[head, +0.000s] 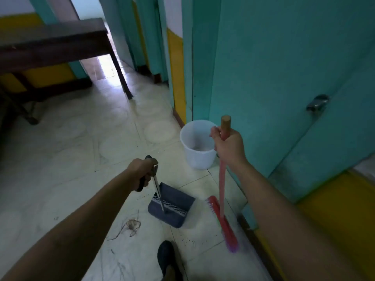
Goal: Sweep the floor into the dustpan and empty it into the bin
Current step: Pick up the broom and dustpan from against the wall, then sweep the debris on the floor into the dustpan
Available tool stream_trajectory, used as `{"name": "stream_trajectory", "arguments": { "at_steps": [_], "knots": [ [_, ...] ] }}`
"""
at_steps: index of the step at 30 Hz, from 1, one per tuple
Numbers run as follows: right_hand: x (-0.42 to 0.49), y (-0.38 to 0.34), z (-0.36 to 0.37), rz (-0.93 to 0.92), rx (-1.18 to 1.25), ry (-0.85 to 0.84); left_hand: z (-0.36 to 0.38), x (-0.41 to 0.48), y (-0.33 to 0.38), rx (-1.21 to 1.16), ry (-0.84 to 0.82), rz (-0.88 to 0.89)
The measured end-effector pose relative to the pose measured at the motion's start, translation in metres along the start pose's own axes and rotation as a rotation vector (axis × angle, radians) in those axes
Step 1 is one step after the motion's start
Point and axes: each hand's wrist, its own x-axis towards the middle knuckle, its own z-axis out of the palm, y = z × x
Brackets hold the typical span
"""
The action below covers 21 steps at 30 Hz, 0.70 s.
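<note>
On pale tile floor [71, 149] beside teal doors [284, 78] I see grit [188, 241]. My left hand [140, 169] grips dustpan [178, 199] handle, right hand [229, 147] grips broom [221, 183].

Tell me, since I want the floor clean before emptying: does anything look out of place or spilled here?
Yes. A stringy tangle lies loose on the tiles left of the dustpan, outside it, and dark specks are scattered between the dustpan and the broom. The white bin stands upright; nothing else looks odd.
</note>
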Motion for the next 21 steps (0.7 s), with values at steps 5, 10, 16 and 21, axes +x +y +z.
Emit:
{"name": "stream_trajectory", "arguments": {
  "at_steps": [5, 10, 16, 21],
  "knots": [
    [0.025, -0.040, 0.068, -0.006, -0.349, -0.263, -0.069, 0.044, -0.006, -0.157, 0.189, -0.009],
    [0.065, -0.080, 0.155, 0.315, -0.408, -0.510, -0.134, 0.083, -0.011, -0.192, 0.268, 0.016],
    [0.097, -0.133, 0.256, 0.619, 0.344, -0.845, -0.215, 0.104, -0.036, -0.177, 0.442, 0.093],
    [0.105, -0.166, 0.361, 0.797, 0.437, -0.868, -0.267, 0.113, -0.043, -0.200, 0.579, 0.077]
  ]
}}
